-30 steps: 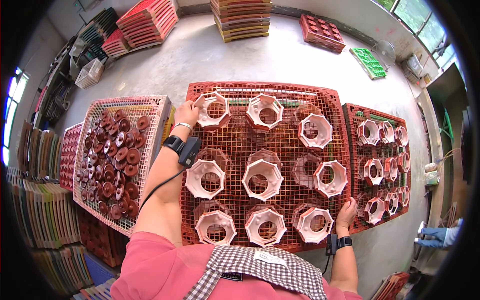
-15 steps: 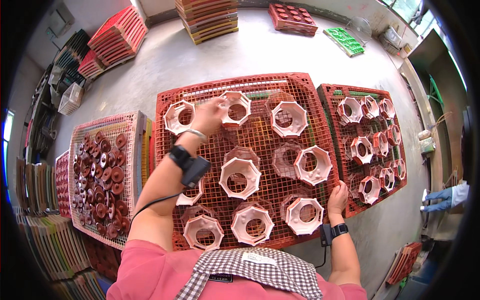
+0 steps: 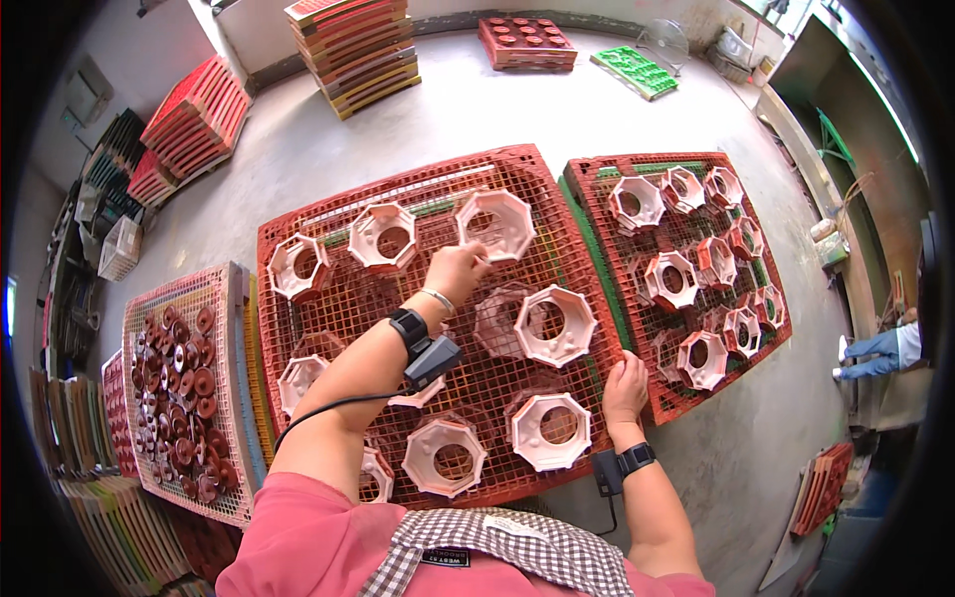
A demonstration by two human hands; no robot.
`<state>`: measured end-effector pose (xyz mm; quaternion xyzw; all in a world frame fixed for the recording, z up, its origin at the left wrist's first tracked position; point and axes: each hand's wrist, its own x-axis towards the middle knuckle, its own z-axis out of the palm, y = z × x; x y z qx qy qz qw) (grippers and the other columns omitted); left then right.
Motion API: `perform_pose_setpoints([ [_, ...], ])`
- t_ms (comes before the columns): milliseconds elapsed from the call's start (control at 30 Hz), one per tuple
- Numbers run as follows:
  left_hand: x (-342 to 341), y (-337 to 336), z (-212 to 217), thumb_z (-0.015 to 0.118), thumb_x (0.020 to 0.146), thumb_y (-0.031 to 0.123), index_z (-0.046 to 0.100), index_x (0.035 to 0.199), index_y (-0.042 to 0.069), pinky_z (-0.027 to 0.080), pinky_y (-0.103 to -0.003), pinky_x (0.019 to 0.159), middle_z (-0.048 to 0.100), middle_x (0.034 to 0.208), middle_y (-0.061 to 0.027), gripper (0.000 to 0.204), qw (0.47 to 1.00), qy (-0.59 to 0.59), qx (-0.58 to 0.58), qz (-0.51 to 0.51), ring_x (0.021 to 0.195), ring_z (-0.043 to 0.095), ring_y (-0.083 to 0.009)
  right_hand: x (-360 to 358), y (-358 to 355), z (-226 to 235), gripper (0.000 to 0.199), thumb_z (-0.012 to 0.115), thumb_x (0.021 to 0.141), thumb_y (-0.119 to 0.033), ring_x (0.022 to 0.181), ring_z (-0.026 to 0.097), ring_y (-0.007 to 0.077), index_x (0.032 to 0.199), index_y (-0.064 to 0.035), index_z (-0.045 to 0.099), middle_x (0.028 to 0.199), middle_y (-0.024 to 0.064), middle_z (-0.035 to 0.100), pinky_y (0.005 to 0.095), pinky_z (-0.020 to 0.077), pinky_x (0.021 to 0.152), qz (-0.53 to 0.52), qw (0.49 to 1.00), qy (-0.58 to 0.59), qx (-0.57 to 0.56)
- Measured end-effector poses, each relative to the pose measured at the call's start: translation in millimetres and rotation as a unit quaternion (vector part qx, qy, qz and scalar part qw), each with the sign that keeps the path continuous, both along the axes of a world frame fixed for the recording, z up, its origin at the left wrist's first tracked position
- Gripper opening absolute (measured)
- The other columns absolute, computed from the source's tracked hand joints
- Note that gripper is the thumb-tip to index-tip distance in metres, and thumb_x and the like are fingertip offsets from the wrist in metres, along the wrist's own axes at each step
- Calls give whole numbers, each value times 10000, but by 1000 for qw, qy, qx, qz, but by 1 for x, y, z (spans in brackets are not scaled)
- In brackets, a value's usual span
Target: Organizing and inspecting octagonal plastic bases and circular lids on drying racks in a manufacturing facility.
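Observation:
My left hand (image 3: 458, 273) reaches across the red mesh tray (image 3: 398, 291) in front of me. Its fingers pinch the lower edge of an octagonal pink ring-shaped piece (image 3: 526, 231) at the tray's far right; this piece looks slightly tilted. To its left are two similar octagonal pieces, a middle one (image 3: 366, 234) and a left one (image 3: 282, 271). Several more lie nearer me, one (image 3: 581, 328) at the right; my left forearm partly covers others. My right hand (image 3: 626, 386) is closed at the tray's right edge, its fingertips partly hidden.
A second red mesh tray (image 3: 649, 396) with pink and red octagonal pieces adjoins at the right. On the left, a pale mesh tray (image 3: 234, 343) carries brown-red round parts. Stacked trays (image 3: 358, 60) stand on the floor beyond. A person's legs (image 3: 871, 350) show at far right.
My left hand has moved right from the middle far piece to the right far piece and grips it. My right hand stays at the tray edge. The whole view has shifted.

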<state>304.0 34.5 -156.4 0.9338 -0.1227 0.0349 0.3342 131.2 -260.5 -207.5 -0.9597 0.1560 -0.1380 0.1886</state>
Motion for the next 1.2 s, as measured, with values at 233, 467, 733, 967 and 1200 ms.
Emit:
perform_pose_setpoints([
  [233, 44, -9, -9, 703, 720, 212, 654, 879, 82, 496, -348, 717, 658, 801, -139, 211, 996, -13, 45, 72, 766, 645, -265, 1, 4, 2, 273, 473, 840, -178, 962, 504, 307, 1083, -63, 516, 988, 118, 541, 410, 422, 819, 8, 1000, 9, 13],
  [467, 2, -43, 39, 632, 822, 339, 487, 1171, 40, 497, -350, 697, 632, 730, -166, 483, 995, 43, 63, 70, 745, 642, -269, 1, -3, 5, 285, 484, 832, -182, 963, 503, 305, 1087, -56, 508, 993, 115, 537, 418, 418, 824, 9, 1000, -2, 24],
  [733, -57, -66, -4, 558, 824, 290, 561, 982, 32, 474, -445, 727, 624, 808, -212, 303, 990, 104, 59, -79, 784, 608, -374, 3, 1, -2, 287, 487, 834, -196, 969, 505, 302, 1087, -65, 511, 998, 114, 539, 414, 426, 814, 12, 1000, -3, 15],
  [967, -41, -60, 3, 531, 832, 191, 548, 885, 17, 477, -449, 679, 613, 749, -208, 184, 997, 53, 43, -31, 736, 606, -374, 0, 0, 1, 293, 493, 832, -193, 974, 502, 304, 1092, -59, 510, 1007, 119, 539, 416, 423, 830, 0, 1000, 9, 16],
  [1200, -40, -39, 0, 565, 840, 306, 556, 1050, 56, 481, -418, 721, 637, 811, -192, 328, 992, 106, 59, 20, 785, 621, -342, 0, 5, -1, 275, 489, 834, -191, 962, 506, 308, 1074, -61, 514, 991, 121, 540, 415, 428, 817, 11, 1000, -6, 5],
])
